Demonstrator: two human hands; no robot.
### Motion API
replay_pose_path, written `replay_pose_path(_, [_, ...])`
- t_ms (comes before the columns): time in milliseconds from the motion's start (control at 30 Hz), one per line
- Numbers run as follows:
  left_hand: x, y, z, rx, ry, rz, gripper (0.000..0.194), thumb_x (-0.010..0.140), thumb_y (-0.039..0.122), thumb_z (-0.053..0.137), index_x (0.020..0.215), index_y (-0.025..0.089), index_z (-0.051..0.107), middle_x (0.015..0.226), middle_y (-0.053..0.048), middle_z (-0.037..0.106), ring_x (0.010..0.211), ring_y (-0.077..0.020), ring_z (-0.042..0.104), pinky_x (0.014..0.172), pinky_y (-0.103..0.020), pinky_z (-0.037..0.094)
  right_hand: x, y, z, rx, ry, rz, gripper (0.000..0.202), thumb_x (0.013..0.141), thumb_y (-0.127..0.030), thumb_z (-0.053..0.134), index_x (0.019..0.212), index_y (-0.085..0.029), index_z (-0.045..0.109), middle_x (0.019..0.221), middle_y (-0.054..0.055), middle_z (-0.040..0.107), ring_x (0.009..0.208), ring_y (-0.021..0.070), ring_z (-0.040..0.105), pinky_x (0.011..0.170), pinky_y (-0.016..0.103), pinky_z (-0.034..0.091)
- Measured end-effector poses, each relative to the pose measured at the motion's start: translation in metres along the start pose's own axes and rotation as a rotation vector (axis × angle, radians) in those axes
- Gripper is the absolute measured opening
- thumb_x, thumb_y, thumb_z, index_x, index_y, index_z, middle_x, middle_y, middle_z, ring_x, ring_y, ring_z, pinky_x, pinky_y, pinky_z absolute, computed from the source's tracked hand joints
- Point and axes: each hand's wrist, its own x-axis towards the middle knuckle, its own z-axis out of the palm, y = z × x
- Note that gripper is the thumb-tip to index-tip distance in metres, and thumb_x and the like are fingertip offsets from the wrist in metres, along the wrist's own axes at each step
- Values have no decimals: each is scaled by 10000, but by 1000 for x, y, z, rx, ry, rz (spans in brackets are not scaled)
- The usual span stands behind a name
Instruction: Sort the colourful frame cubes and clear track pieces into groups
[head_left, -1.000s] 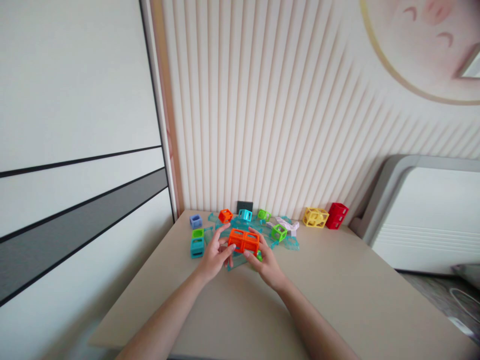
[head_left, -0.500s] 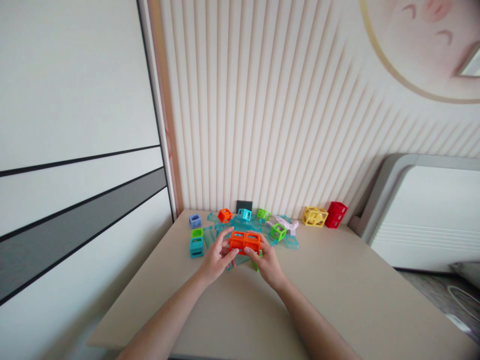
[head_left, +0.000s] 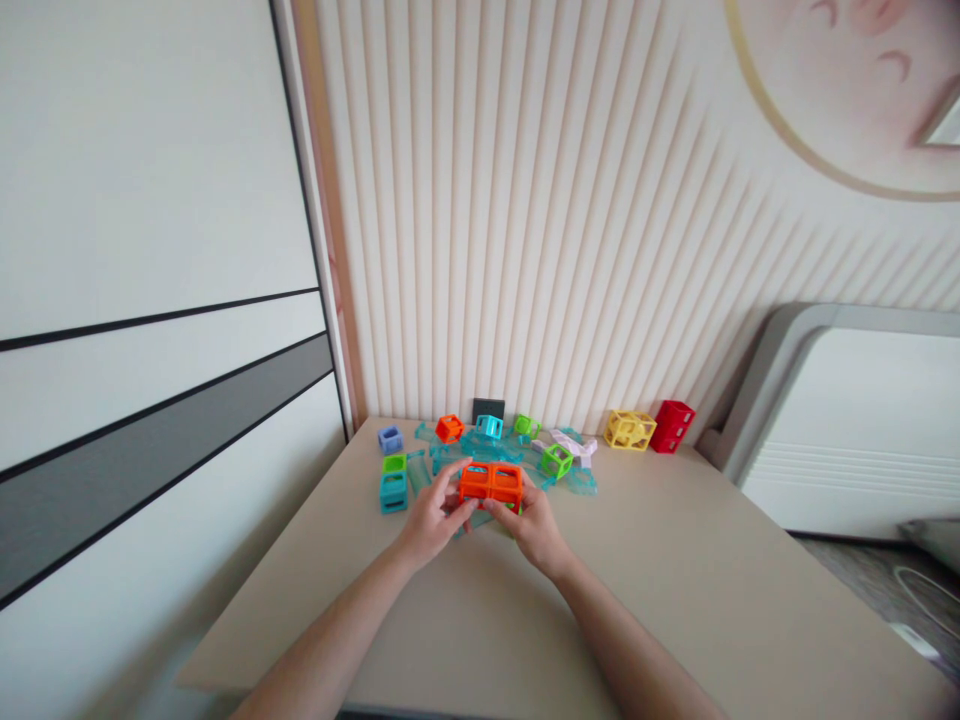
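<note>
Two orange open-frame cube blocks (head_left: 490, 482), joined side by side, are held up over the table between my hands. My left hand (head_left: 433, 518) grips the left end, thumb at the lower front edge and forefinger along the top. The right end is in my right hand (head_left: 534, 522), with its thumb at the lower front too. A bit of green shows just under the orange pair, mostly hidden. Behind it lie clear teal track pieces (head_left: 480, 447), a loose orange cube (head_left: 450, 429), a light blue cube (head_left: 489, 427) and a green cube (head_left: 556, 461).
On the table (head_left: 675, 580), a blue-and-green block pair (head_left: 394, 490) and a periwinkle cube (head_left: 390, 439) sit at left. Yellow blocks (head_left: 630, 431) and a red block stack (head_left: 673, 426) stand at right by the ribbed wall. A black socket (head_left: 489, 408) is behind.
The orange pair has tipped slightly in my hands, showing its top and front faces a little differently. My right thumb has shifted slightly left. The other blocks stay put.
</note>
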Motion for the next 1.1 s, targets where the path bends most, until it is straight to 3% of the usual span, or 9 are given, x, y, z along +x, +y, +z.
replay_pose_path(467, [-1, 1, -1, 78, 31, 32, 568, 920, 388, 595, 1420, 226, 378, 866, -19, 739, 559, -134, 665, 579, -264, 561, 0, -4, -2, -58, 3, -109, 256, 844, -474, 698, 950, -255, 778, 1074, 60, 656, 1010, 235, 607, 954, 381, 481])
replay_pose_path(733, [-1, -1, 0, 151, 85, 92, 525, 913, 463, 587, 1354, 210, 456, 743, -10, 726, 494, -142, 653, 485, -246, 540, -1, -6, -3, -131, -18, -171, 189, 868, -417, 687, 970, -284, 775, 1058, 58, 648, 1003, 223, 592, 952, 371, 478])
replay_pose_path(967, [-1, 0, -1, 236, 125, 155, 495, 922, 468, 568, 1333, 208, 481, 673, 3, 708, 494, -155, 654, 518, -266, 554, -2, -1, -2, -30, -21, -113, 365, 809, -544, 708, 1024, -253, 759, 1309, 84, 570, 1242, 272, 512, 1097, 421, 378])
replay_pose_path(1100, [-1, -2, -3, 324, 137, 199, 423, 921, 451, 566, 1283, 237, 528, 694, -2, 727, 524, -166, 678, 569, -281, 569, -2, 1, -1, 58, -9, -52, 420, 800, -606, 682, 1012, -253, 763, 1334, 82, 576, 1249, 294, 512, 1085, 467, 391])
